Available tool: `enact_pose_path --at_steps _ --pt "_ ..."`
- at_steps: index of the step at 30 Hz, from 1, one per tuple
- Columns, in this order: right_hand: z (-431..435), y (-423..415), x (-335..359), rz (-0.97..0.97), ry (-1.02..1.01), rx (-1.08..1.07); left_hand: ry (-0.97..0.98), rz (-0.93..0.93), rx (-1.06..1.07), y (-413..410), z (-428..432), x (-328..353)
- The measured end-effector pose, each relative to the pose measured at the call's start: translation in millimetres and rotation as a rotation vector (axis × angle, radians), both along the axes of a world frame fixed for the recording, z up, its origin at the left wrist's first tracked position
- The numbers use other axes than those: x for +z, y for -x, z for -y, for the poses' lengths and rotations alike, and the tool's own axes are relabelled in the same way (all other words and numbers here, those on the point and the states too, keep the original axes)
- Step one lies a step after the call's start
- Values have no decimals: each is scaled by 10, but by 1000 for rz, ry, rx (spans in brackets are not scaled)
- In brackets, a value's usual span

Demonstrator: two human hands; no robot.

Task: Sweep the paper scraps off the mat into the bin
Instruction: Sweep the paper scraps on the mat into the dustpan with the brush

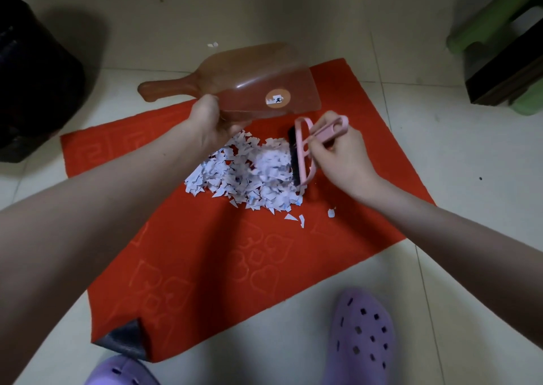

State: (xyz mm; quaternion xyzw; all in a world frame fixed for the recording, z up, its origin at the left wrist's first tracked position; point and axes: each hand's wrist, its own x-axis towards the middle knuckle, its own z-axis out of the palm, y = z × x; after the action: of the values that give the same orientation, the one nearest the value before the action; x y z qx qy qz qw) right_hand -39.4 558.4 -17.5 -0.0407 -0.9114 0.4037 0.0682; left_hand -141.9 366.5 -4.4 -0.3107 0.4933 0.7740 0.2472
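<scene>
Left hand (210,126) is gripping the near edge of a translucent brown dustpan (255,76), thumb and fingers curling round the rim. The pan is hanging tilted over the far side of the red mat (220,252), its handle pointing left toward the black bin (32,76), which is standing on the tiled floor (440,267) well apart from the mat. A round sticker (277,99) is showing through the pan's base.

The right hand (338,152) is pinching the handle of a pink brush (304,149) between curled fingers and thumb. The brush's dark bristles are pressing against the right side of the paper scraps (249,173), which are lying heaped in a loose white pile near the middle of the mat, just below the dustpan. A few stray scraps (331,212) are lying apart from the pile toward the near right, and one small piece (213,44) is sitting on the floor beyond the pan.

The mat's near left corner (126,340) is folding over, showing a dark underside. Purple clogs (361,337) are standing at the mat's near edge, and a green stool (505,41) is standing at the far right.
</scene>
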Motion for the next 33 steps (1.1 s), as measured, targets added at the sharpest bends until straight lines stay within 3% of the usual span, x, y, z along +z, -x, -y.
enact_pose_path --at_steps 2,6,9,15,19,23,28,33 --pt "-86 -47 60 2 -43 -17 -7 5 0 -4 4 -6" --pt "-324 -162 -61 235 -312 -28 -4 4 11 21 17 -41" --pt "-345 -293 -214 304 -458 6 -9 4 3 41 0 -65" --pt "-7 -499 -374 253 -204 143 2 -3 -17 27 -54 -73" --pt "2 -373 -174 62 3 9 -4 -11 -20 18 -35 -81" --pt "-280 -277 -88 42 -134 -88 -3 -13 -20 10 -30 -105" --pt "-579 -305 -293 188 -406 -88 -6 -5 -27 9 -57 -139" --pt "-404 -452 -413 220 -280 17 3 7 -37 -44 -132 -122"
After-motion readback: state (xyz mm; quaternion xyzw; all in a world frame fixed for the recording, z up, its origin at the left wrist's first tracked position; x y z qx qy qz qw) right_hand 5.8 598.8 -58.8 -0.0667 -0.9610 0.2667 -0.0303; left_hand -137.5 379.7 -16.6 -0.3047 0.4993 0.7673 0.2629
